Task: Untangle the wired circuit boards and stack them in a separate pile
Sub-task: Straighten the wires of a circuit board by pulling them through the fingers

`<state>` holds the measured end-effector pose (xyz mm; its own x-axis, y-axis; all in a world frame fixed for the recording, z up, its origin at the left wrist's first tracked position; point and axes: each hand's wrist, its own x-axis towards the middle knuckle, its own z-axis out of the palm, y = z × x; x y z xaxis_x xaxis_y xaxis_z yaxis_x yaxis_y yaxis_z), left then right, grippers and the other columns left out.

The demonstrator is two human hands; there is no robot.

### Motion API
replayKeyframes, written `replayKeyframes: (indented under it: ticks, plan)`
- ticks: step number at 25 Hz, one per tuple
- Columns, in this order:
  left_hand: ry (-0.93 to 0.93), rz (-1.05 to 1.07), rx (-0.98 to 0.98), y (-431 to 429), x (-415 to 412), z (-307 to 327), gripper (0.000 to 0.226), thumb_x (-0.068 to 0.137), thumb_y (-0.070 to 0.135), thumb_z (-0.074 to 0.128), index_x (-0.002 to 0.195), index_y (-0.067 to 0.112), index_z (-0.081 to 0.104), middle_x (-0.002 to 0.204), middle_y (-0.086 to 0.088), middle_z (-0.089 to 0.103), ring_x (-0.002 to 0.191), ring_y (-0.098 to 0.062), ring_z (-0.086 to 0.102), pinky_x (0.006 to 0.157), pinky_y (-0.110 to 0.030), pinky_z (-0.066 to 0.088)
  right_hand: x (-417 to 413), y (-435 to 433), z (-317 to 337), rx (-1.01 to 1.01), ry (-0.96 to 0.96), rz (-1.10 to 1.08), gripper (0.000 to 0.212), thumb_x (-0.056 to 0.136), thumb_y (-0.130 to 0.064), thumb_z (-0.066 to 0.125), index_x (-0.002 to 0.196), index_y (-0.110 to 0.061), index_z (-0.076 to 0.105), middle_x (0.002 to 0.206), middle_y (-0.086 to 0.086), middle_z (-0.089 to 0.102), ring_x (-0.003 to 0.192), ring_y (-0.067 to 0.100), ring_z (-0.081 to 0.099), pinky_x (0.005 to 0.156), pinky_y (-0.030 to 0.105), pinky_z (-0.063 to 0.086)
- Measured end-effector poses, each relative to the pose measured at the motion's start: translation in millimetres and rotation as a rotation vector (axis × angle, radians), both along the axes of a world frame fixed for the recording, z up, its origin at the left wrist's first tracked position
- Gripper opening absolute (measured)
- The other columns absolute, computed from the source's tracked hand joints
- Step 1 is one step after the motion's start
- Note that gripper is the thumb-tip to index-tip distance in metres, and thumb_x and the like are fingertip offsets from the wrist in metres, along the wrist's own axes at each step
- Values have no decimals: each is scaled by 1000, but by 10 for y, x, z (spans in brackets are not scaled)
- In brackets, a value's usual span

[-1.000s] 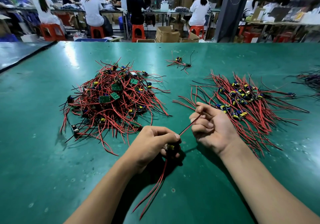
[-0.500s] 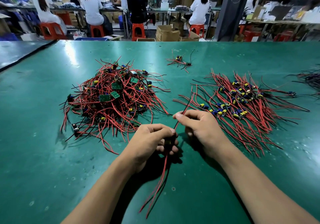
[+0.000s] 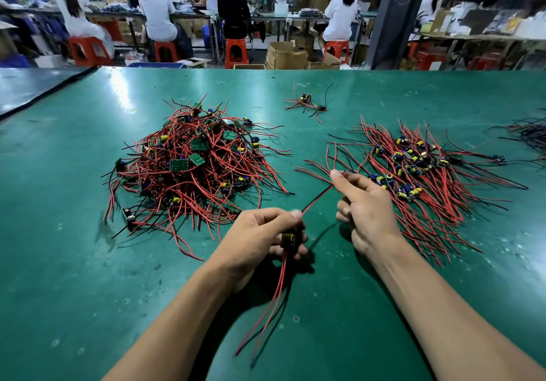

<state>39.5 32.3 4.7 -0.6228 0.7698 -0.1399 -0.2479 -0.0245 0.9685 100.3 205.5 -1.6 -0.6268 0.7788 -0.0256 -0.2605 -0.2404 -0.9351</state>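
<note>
A worker's left hand (image 3: pixel 263 233) grips a wired circuit board (image 3: pixel 289 240) just right of the tangled heap (image 3: pixel 192 171), the right hand (image 3: pixel 366 203) pinching its red wire (image 3: pixel 317 196), with the sorted pile (image 3: pixel 419 174) farther right.

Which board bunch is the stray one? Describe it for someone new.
On the green table, look beyond the gap between the tangled pile and the flat pile. The stray bunch lies there alone, far smaller than either, touching neither.

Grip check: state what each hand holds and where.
Left hand grips a wired circuit board at its body; right hand pinches its red wire near the tip.
</note>
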Motion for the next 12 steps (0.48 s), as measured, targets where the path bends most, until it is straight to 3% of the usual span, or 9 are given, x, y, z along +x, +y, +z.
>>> replayKeyframes:
  ticks: [3, 5, 9, 12]
  plan:
    - [-216, 105, 63, 29, -50, 43, 67, 76, 60, 55, 110, 3, 62, 102, -23, 72, 80, -29, 72, 75, -39, 61, 26, -11, 14, 5, -19, 65, 25, 82, -29, 79, 97, -15, 63, 79, -5, 56, 41, 6, 37, 37, 17, 30]
    - [-325, 108, 91, 31, -93, 52, 81, 76, 71, 46, 122, 6, 56, 112, -25, 68, 94, -33, 70, 84, -45, 57, 30, -76, 22, 71, -66, 88, 33, 81, -35, 79, 102, -15, 63, 80, -5, 57, 45, 7, 41, 40, 19, 34]
    - [-351, 86, 137, 38, -141, 7, 83, 86, 76, 27, 137, 14, 46, 121, -22, 66, 117, -36, 61, 97, -49, 50, 65, -305, 31, 442, -238, 165, 32, 78, -41, 83, 84, -21, 58, 73, -5, 57, 55, 11, 48, 50, 24, 44]
    - [-323, 40, 167, 25, -145, -5, 83, 86, 78, 22, 145, 22, 39, 119, -13, 69, 111, -26, 66, 105, -44, 44, 101, -456, 34, 770, -343, 251, 36, 72, -38, 87, 79, -22, 56, 75, -7, 65, 64, 9, 57, 62, 23, 47]
